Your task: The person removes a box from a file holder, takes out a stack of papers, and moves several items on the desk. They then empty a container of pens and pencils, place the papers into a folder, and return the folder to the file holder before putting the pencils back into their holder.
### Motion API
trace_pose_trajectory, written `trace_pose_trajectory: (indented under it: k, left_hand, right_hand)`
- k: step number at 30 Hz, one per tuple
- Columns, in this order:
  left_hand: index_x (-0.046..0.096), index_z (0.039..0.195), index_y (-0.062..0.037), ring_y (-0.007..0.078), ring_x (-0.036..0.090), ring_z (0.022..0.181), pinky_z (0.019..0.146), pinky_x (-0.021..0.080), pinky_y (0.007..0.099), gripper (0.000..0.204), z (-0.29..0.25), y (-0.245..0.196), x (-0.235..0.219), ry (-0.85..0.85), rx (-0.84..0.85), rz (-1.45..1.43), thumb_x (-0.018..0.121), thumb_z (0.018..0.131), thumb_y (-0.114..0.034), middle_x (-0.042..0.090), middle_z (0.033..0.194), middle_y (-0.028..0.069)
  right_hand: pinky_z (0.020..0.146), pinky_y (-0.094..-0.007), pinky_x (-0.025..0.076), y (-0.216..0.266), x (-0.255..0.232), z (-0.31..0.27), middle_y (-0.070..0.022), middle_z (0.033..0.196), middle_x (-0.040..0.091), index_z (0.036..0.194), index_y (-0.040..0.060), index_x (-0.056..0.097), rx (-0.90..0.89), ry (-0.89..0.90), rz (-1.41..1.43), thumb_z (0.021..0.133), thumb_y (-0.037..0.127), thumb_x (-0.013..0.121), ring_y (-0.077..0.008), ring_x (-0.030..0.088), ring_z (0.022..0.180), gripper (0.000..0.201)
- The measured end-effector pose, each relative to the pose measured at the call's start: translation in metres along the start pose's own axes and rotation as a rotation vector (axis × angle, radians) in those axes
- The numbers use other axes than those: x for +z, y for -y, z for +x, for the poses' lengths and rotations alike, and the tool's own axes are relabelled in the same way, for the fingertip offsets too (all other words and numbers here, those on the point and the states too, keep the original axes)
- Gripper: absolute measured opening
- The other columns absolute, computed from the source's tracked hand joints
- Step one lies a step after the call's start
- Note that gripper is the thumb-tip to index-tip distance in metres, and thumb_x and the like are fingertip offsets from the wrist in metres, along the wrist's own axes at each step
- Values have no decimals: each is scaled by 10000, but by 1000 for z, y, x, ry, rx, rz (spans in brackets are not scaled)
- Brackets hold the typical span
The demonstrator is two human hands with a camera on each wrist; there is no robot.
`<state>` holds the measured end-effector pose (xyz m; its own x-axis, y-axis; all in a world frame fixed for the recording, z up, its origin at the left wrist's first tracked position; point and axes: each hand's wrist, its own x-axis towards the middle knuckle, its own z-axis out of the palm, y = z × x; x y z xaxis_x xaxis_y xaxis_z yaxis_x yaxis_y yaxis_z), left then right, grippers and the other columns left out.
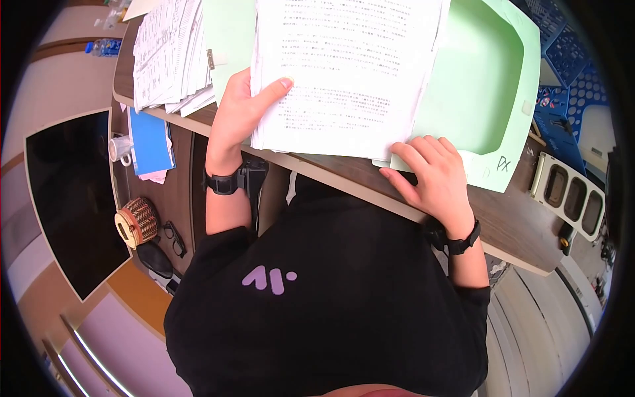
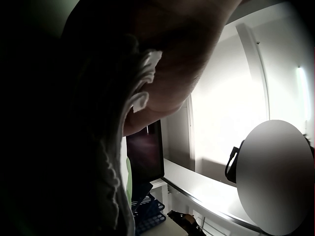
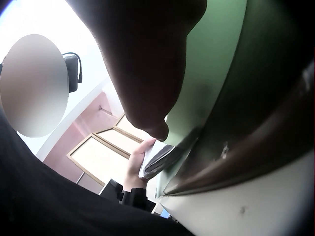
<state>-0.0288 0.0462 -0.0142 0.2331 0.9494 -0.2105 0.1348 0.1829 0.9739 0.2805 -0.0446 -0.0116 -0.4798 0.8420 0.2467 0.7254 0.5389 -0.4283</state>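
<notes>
Black shirt (image 1: 331,324) up front, left hand (image 1: 239,112) gripping printed papers (image 1: 344,126).
Thumb on top at their left edge; right hand (image 1: 433,169) loosely bent, touching near their lower-right corner. The printed papers overlap the green tray (image 1: 516,155) above the counter (image 1: 506,228); paper pile (image 1: 165,56) lies left.

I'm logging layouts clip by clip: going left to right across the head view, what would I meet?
Screen → blue folder → left hand → printed sheets → right hand → slotted rack.
</notes>
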Motion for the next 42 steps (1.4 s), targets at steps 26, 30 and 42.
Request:
trace_pose_trajectory:
  k: [26, 30, 42]
  left_hand:
    - [610, 1233, 72, 139, 660, 980, 852, 527, 292, 391, 6, -6, 90, 175, -35, -51, 669, 965, -206, 716, 1087, 125]
    - [614, 1237, 55, 114, 665, 901, 786, 533, 273, 442, 4, -15, 87, 125, -51, 111, 716, 939, -254, 718, 1047, 119]
    - [562, 1411, -100, 120, 620, 975, 753, 574, 267, 466, 5, -33, 76, -147, 313, 428, 643, 951, -101, 588, 1263, 89]
  right_hand:
    - [756, -359, 476, -6, -2, -12, -71, 919, 632, 939, 62, 694, 11, -237, 267, 671, 155, 799, -269, 575, 840, 302]
    - [806, -362, 483, -10, -20, -13, -109, 955, 648, 960, 37, 696, 83, -258, 473, 700, 107, 757, -282, 598, 886, 276]
    - [980, -380, 465, -96, -76, -22, -145, 1308, 584, 1310, 48, 605, 574, -659, -109, 932, 189, 690, -247, 567, 1181, 412]
